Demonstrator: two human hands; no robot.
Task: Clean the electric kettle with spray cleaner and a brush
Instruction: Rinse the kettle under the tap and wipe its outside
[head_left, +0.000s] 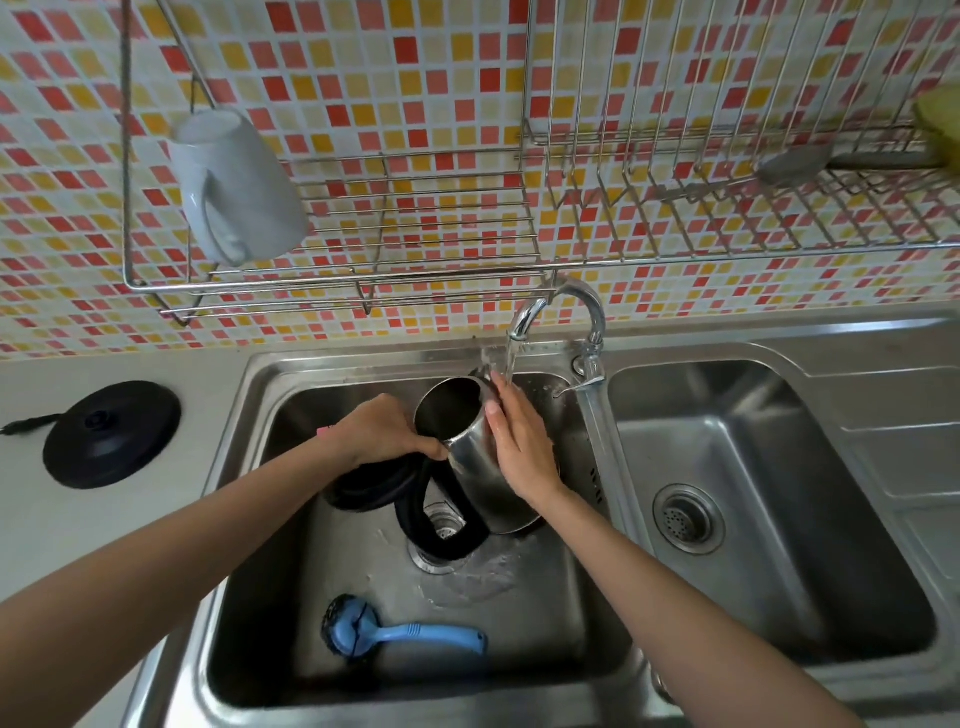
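Left grip (382, 428) clasps kettle (475, 467) rim; right grip (519, 441) lies flat on its wall; best rotate it under the twelve-o'clock tap (595, 322).

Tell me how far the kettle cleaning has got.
Scrubbing looks done: the brush lies loose in the sink. In hand: left hand grips the kettle tilted under the running tap, right hand flat on its wall. Left: finish rinsing, set it on the base on the counter.

Green thing (939, 124) up top is chopped by the right edge, can't tell what it is. Base cord (26, 424) runs off the left edge. Something pink (324, 430) hides behind the left hand (382, 431). The kettle (470, 467) handle covers part of the drain (431, 564).
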